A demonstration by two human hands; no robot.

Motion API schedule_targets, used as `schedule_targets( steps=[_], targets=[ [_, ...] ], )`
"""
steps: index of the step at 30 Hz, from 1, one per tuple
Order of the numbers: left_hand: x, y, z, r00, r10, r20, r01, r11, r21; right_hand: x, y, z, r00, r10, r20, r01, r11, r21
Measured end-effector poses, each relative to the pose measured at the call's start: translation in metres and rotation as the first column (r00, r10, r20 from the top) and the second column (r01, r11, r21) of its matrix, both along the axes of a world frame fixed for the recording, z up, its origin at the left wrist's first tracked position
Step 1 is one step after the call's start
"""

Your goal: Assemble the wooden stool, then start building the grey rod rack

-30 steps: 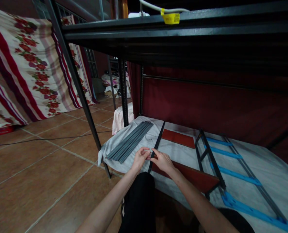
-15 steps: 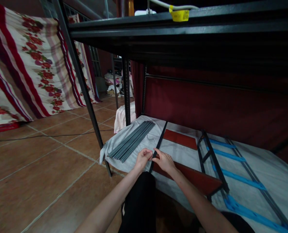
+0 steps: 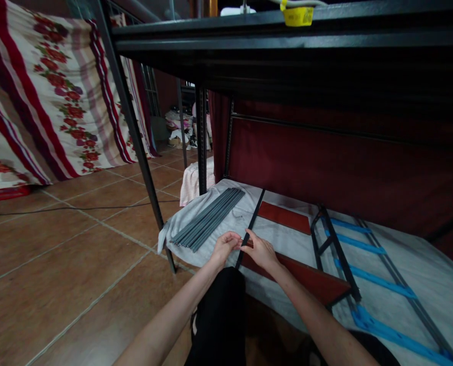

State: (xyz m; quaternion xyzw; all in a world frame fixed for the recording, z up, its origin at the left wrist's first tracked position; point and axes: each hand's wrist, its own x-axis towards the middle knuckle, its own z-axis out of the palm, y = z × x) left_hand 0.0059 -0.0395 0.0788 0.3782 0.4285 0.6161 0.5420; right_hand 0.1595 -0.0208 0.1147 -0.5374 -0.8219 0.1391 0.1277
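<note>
My left hand (image 3: 226,247) and my right hand (image 3: 261,250) meet above the near part of a dark flat bar (image 3: 254,216). The fingers of both are pinched together, with a tiny shiny piece between them, too small to name. Under and beside my right hand lies a reddish-brown board (image 3: 306,279); a shorter reddish-brown board (image 3: 283,217) is farther back. A bundle of grey rods (image 3: 209,218) lies to the left of my left hand. Close to the rods is a small thin hooked item (image 3: 237,215).
A grey cloth (image 3: 283,244) covers the low surface. To the right stand a black metal frame (image 3: 338,251) and a ladder-like piece with blue bars (image 3: 379,278). Overhead runs a dark shelf beam (image 3: 249,43), with a slanted post (image 3: 134,127) at left. A cable (image 3: 96,207) crosses the tiled floor.
My hands stay together over the bar, with slight shifts of the fingers; the right fingertips are a little higher. The view has shifted slightly.
</note>
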Motion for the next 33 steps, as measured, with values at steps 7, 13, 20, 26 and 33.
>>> schedule_targets(
  steps=[7,13,20,26,33],
  targets=[
    [0.007,0.008,0.001,1.000,0.005,-0.016,-0.006,0.994,-0.111,0.000,-0.002,0.003,1.000,-0.002,0.002,0.002,1.000,0.003],
    [0.003,0.003,-0.002,0.998,-0.042,0.039,0.045,0.994,-0.096,0.000,-0.003,0.007,1.000,-0.002,0.015,0.003,1.000,-0.016],
    [0.005,0.008,-0.006,0.997,-0.002,-0.073,-0.002,0.998,-0.058,-0.001,-0.004,0.011,1.000,0.002,0.014,-0.002,1.000,-0.024],
    [-0.002,0.005,-0.005,0.992,-0.080,-0.098,0.082,0.997,0.011,-0.002,-0.005,0.014,1.000,-0.008,0.009,0.008,0.999,-0.043],
    [0.004,0.012,-0.005,0.986,-0.039,-0.163,0.046,0.998,0.036,0.007,-0.002,0.016,0.994,0.085,-0.068,-0.091,0.992,-0.089]
  ],
)
